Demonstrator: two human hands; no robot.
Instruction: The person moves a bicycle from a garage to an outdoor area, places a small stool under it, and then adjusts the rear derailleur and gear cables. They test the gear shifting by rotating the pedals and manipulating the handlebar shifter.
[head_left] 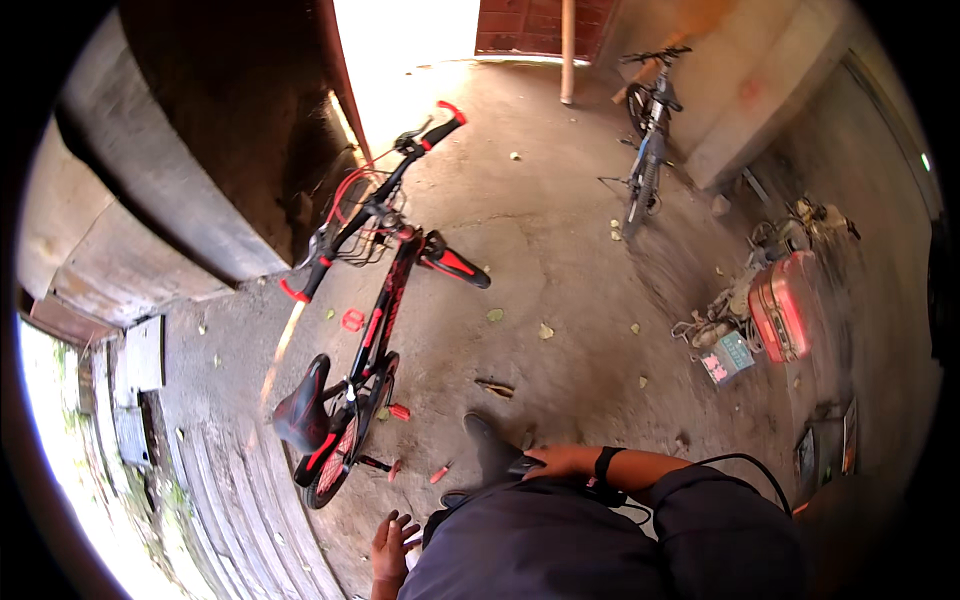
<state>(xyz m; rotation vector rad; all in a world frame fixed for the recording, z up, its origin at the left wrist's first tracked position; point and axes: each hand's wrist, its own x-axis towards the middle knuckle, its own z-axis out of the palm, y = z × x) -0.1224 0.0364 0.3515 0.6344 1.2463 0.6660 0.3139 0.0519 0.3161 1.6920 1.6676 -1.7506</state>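
left hand (392,547): loosely spread, low | right hand (556,461): pointing left, grip unclear

Your left hand (392,548) is at seven o'clock, low in the head view, fingers loosely spread. At five o'clock, your right hand (560,462) lies in front of your body; whether it holds anything is unclear. A black-and-red bicycle (378,322) stands at nine o'clock, its dark saddle (302,408) at eight. Just past six, a small red object (440,474) lies on the ground. Another bicycle (650,150) stands between one and two; a red case (783,305) sits at three.
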